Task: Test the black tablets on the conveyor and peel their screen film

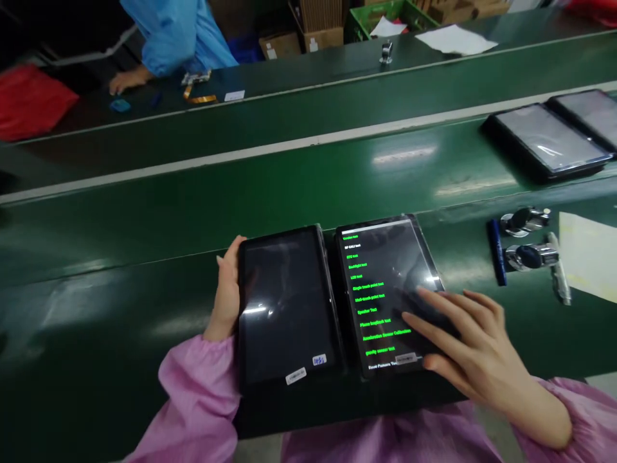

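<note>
Two black tablets lie side by side at the near edge of a green bench. The left tablet (pixel 285 305) has a dark screen and two small stickers near its bottom edge. My left hand (pixel 226 296) grips its left edge, fingers curled round the side. The right tablet (pixel 385 292) shows a list of green text lines. My right hand (pixel 463 341) rests on its right side with fingers stretched out, fingertips touching the screen. Pink sleeves cover both my forearms.
Two more tablets (pixel 549 138) lie on the green conveyor belt (pixel 289 186) at the far right. A blue pen (pixel 496 251), two metal objects (pixel 527 238) and a paper sheet (pixel 590 254) sit right of my hand. Across the belt, a person in blue (pixel 178 32) works.
</note>
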A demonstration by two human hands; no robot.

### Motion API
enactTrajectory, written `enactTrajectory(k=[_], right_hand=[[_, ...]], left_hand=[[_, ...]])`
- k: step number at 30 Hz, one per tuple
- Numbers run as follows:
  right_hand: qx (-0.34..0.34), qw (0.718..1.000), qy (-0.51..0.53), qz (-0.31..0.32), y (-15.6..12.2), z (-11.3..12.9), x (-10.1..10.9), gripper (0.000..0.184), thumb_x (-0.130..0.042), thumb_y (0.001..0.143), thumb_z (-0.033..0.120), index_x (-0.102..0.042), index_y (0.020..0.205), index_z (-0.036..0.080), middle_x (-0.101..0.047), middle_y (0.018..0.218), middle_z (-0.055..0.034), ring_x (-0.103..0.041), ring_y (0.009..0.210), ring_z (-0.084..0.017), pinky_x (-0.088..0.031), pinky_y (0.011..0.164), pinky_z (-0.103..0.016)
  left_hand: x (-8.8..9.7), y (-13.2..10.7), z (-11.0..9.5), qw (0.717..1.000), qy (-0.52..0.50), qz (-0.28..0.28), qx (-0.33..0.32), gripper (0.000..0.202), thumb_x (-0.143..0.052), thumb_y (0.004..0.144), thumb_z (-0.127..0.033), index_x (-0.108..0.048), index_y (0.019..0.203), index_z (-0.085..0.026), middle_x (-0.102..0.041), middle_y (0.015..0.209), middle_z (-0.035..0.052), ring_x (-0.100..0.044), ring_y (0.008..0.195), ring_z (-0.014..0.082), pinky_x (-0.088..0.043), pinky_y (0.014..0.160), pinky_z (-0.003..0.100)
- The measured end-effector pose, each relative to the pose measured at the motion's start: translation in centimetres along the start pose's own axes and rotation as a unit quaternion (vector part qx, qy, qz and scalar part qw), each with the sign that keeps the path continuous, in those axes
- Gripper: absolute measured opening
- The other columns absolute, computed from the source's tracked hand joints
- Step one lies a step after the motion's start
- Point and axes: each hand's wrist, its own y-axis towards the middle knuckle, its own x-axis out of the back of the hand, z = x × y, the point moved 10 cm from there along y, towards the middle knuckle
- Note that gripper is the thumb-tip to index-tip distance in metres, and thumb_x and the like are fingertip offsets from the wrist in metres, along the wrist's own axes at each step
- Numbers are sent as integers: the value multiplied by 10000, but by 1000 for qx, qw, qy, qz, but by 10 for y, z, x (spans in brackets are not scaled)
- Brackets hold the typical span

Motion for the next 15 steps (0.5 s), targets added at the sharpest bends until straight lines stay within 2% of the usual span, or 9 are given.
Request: enactTrajectory(k=[2, 4, 6, 8, 10, 11, 13, 15], right_hand=[[-55, 997, 38, -41, 4, -28, 10, 304, -497, 1046, 270, -685, 1281, 313, -676, 1349, -111, -635, 1167, -329, -491, 979, -532], [-138, 982, 103, -79, 13, -69, 6, 302, -513, 1046, 282, -680, 1292, 335, -679, 1340, -84, -637, 1217, -306, -507, 1021, -499], [-235, 941, 229, -80, 28, -114, -25, 336, -498, 1065, 449, -664, 1321, 308, -667, 1383, -82, -609, 1303, -294, -489, 1101, -489], [-309, 874, 372, -39, 47, -145, -73, 607, -436, 1012, 723, -634, 1364, 270, -639, 1442, -99, -572, 1367, -297, -442, 1170, -501], [-330, 840, 431, -7, 69, -160, -109, 804, -368, 924, 887, -668, 1319, 254, -677, 1395, -103, -608, 1328, -300, -454, 1164, -502], [-330, 836, 438, 2, 79, -163, -119, 835, -352, 900, 919, -708, 1253, 252, -714, 1333, -99, -647, 1273, -301, -480, 1139, -500], [-326, 835, 443, 11, 91, -165, -127, 827, -347, 890, 929, -772, 1082, 246, -779, 1155, -89, -720, 1118, -298, -541, 1060, -496], [-321, 834, 448, 10, 94, -163, -123, 818, -369, 869, 940, -789, 931, 241, -797, 989, -89, -751, 979, -308, -588, 961, -505]], left_hand=[[-11, 16, 0, 999, -13, 28, 24, 982, -543, 693, -992, -622, 1354, -270, -561, 1531, 109, -546, 1396, 363, -497, 1150, 534], [-18, 24, 0, 998, -31, 46, 38, 940, -578, 677, -981, -660, 1274, -259, -643, 1422, 108, -610, 1312, 344, -528, 1106, 506], [-18, 26, 1, 996, -51, 42, 57, 906, -641, 618, -976, -687, 1156, -249, -710, 1280, 86, -641, 1247, 316, -542, 1072, 450], [-17, 26, 3, 994, -64, 34, 77, 873, -692, 560, -969, -688, 1049, -246, -741, 1137, 58, -673, 1153, 295, -567, 997, 403], [-19, 27, 4, 993, -70, 39, 90, 849, -712, 536, -964, -679, 986, -244, -744, 1026, 35, -697, 1021, 269, -586, 886, 367], [-20, 28, 5, 992, -72, 44, 91, 846, -706, 537, -968, -676, 970, -243, -740, 980, 26, -699, 948, 253, -585, 828, 351], [-25, 31, 7, 991, -78, 56, 92, 842, -678, 560, -978, -673, 969, -241, -726, 897, 9, -680, 821, 220, -562, 725, 320], [-29, 33, 8, 990, -85, 65, 92, 819, -653, 605, -970, -674, 966, -236, -705, 821, 0, -648, 736, 199, -525, 661, 297]])
